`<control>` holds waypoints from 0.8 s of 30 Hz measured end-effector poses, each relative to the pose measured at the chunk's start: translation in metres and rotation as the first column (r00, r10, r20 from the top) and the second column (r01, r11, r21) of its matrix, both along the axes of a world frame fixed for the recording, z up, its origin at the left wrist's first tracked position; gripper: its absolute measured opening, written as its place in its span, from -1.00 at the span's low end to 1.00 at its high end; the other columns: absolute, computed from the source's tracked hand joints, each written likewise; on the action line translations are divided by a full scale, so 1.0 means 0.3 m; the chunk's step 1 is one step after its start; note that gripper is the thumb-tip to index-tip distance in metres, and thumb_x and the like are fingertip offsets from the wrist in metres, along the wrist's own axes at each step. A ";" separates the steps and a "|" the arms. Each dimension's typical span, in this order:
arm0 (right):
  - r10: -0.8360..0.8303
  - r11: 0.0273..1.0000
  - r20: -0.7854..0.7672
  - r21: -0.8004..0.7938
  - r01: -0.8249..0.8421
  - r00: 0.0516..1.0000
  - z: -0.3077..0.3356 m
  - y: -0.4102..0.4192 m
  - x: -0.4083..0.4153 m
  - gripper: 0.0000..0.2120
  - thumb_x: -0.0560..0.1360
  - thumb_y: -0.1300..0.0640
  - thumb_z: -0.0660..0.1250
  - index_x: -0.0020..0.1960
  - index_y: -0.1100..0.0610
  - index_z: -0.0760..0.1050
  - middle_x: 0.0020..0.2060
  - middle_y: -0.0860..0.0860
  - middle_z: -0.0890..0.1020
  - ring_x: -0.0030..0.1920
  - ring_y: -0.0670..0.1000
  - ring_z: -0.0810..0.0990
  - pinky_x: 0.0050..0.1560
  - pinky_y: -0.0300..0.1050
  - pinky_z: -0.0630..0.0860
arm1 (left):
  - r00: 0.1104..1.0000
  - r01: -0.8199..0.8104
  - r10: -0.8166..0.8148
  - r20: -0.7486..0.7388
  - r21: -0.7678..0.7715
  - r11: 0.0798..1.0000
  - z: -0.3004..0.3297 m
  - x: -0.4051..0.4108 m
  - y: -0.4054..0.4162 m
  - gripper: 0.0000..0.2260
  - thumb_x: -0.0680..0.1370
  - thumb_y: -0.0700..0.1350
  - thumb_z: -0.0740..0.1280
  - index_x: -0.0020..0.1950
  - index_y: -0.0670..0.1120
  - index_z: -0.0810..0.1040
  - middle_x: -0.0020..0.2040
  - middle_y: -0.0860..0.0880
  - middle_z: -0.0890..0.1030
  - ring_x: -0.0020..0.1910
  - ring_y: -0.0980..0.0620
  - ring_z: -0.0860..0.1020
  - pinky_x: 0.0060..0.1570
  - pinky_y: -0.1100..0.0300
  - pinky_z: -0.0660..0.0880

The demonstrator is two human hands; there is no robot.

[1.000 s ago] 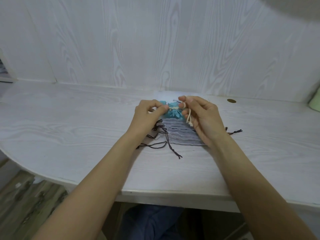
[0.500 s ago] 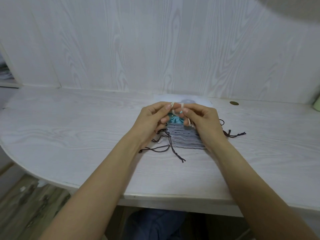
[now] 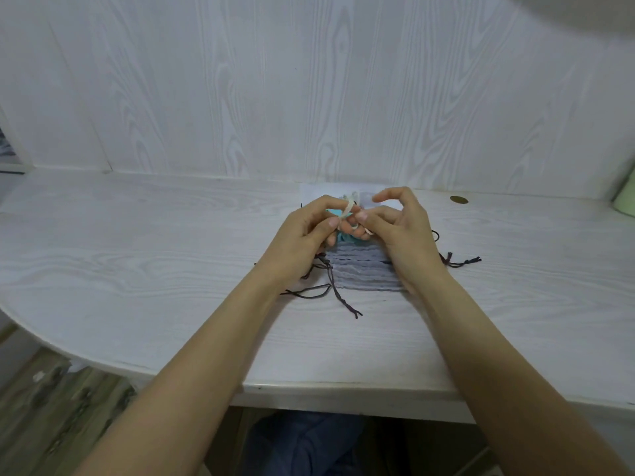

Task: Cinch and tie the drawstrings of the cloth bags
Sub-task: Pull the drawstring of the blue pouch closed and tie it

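Note:
A stack of grey cloth bags [image 3: 366,271] lies on the white table [image 3: 137,255], with dark brown drawstrings [image 3: 338,297] trailing off both sides. On top sits a teal bag [image 3: 345,238], its mouth gathered, mostly hidden by my fingers. My left hand [image 3: 302,242] pinches a loop of the white drawstring [image 3: 347,209] between thumb and forefinger. My right hand [image 3: 400,231] pinches the other part of the same cord with thumb and curled fingers, its index finger raised. Both hands meet just above the teal bag's mouth.
A white wood-grain wall stands right behind the bags. A brass-coloured disc [image 3: 458,199] sits in the table at the back right, and a pale green object [image 3: 625,201] is at the far right edge. A white sheet [image 3: 311,192] lies under the bags' far end.
My hands have closed in together over the teal bag's mouth. The white cord, earlier hanging from my right hand, is now looped between both hands' fingertips.

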State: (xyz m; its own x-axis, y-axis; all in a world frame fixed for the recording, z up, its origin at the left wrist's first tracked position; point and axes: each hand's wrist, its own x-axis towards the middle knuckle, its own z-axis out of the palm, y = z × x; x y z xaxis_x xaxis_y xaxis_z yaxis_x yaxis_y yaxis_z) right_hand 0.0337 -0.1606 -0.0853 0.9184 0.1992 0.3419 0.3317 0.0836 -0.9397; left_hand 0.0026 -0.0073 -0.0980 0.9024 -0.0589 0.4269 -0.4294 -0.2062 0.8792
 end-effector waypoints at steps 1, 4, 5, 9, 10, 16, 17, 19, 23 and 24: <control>-0.016 0.999 0.026 -0.027 0.017 1.000 -0.002 0.001 0.001 -0.87 0.44 0.34 0.37 -0.04 0.20 0.49 -0.35 0.02 0.67 -0.34 -0.05 0.62 -0.22 -0.24 0.54 | 1.000 0.002 -0.002 0.018 0.012 1.000 0.000 -0.001 0.000 -0.81 0.61 -0.29 0.16 0.12 -0.12 0.52 -0.27 0.08 0.57 -0.36 0.15 0.39 -0.31 0.29 0.35; -0.068 0.991 0.108 -0.106 0.080 0.992 -0.006 0.011 0.000 -0.90 0.42 0.33 0.39 -0.15 0.17 0.64 -0.33 0.01 0.67 -0.36 -0.11 0.61 -0.25 -0.33 0.50 | 0.998 0.011 -0.013 0.054 0.045 0.999 -0.002 -0.005 -0.001 -0.85 0.60 -0.23 0.21 0.00 0.03 0.47 -0.27 0.06 0.61 -0.35 0.12 0.43 -0.19 0.14 0.45; -0.072 0.988 0.121 -0.126 0.087 0.990 -0.006 0.012 -0.001 -0.90 0.42 0.32 0.40 -0.13 0.16 0.65 -0.32 0.00 0.67 -0.36 -0.13 0.60 -0.25 -0.35 0.49 | 0.998 0.018 -0.020 0.058 0.042 0.999 -0.005 -0.005 -0.002 -0.85 0.60 -0.22 0.23 -0.02 0.05 0.45 -0.25 0.02 0.62 -0.34 0.10 0.44 -0.17 0.10 0.47; -0.036 0.975 0.134 -0.211 0.064 0.990 -0.008 0.008 0.001 -0.83 0.44 0.29 0.39 -0.07 0.07 0.66 -0.26 -0.06 0.69 -0.21 -0.09 0.65 -0.11 -0.28 0.54 | 0.999 0.000 0.000 0.044 -0.002 1.000 -0.009 0.000 -0.001 -0.80 0.58 -0.24 0.27 -0.02 0.03 0.31 -0.24 -0.05 0.64 -0.34 0.06 0.48 -0.19 0.16 0.46; -0.021 0.972 0.137 -0.228 0.052 0.990 -0.007 0.006 0.001 -0.82 0.44 0.28 0.38 -0.10 0.03 0.66 -0.25 -0.04 0.69 -0.17 -0.03 0.65 -0.05 -0.21 0.55 | 0.999 -0.011 0.012 0.036 -0.016 1.000 -0.011 0.001 0.000 -0.79 0.57 -0.25 0.27 -0.03 0.02 0.29 -0.25 -0.04 0.65 -0.35 0.05 0.49 -0.21 0.17 0.46; -0.015 0.974 0.124 -0.224 0.043 0.992 -0.006 0.012 -0.008 -0.92 0.41 0.09 0.45 -0.21 0.08 0.69 -0.39 0.09 0.64 -0.33 -0.07 0.52 -0.20 -0.18 0.44 | 0.999 -0.041 0.041 0.003 -0.025 0.999 -0.022 0.012 -0.005 -0.77 0.55 -0.24 0.31 -0.01 -0.04 0.26 -0.24 -0.07 0.66 -0.39 0.03 0.49 -0.24 0.16 0.45; -0.036 0.979 0.113 -0.194 0.057 0.993 -0.005 0.014 -0.008 -0.91 0.42 0.12 0.44 -0.23 0.10 0.68 -0.43 0.09 0.63 -0.35 -0.08 0.52 -0.22 -0.21 0.45 | 0.999 -0.035 0.035 0.004 -0.026 0.999 -0.020 0.010 -0.008 -0.76 0.54 -0.25 0.32 -0.01 -0.05 0.26 -0.23 -0.08 0.67 -0.39 0.04 0.50 -0.25 0.20 0.45; -0.036 0.995 0.049 -0.089 0.040 0.998 -0.001 0.015 -0.006 -0.89 0.45 0.19 0.41 -0.25 0.15 0.66 -0.47 0.04 0.60 -0.38 -0.08 0.53 -0.22 -0.26 0.47 | 1.000 -0.031 0.031 -0.005 -0.065 0.997 -0.013 0.009 -0.014 -0.75 0.53 -0.28 0.34 -0.01 -0.06 0.28 -0.21 -0.07 0.66 -0.39 0.09 0.52 -0.27 0.27 0.47; 0.084 0.982 -0.138 0.181 -0.058 0.987 0.002 0.012 -0.002 -0.87 0.49 0.25 0.34 -0.20 0.18 0.64 -0.44 0.00 0.62 -0.32 -0.07 0.57 -0.11 -0.23 0.51 | 0.998 -0.047 0.040 -0.043 -0.153 0.987 -0.001 0.013 -0.021 -0.82 0.52 -0.31 0.33 0.02 -0.11 0.40 -0.18 -0.02 0.66 -0.34 0.16 0.57 -0.23 0.32 0.51; 0.122 0.967 -0.175 0.244 -0.077 0.977 0.002 0.014 -0.001 -0.87 0.50 0.27 0.31 -0.17 0.19 0.63 -0.43 0.00 0.62 -0.32 -0.08 0.58 -0.12 -0.27 0.52 | 0.997 -0.052 0.042 -0.058 -0.182 0.982 0.001 0.015 -0.020 -0.82 0.51 -0.32 0.33 0.03 -0.11 0.41 -0.20 0.01 0.66 -0.36 0.17 0.57 -0.23 0.32 0.52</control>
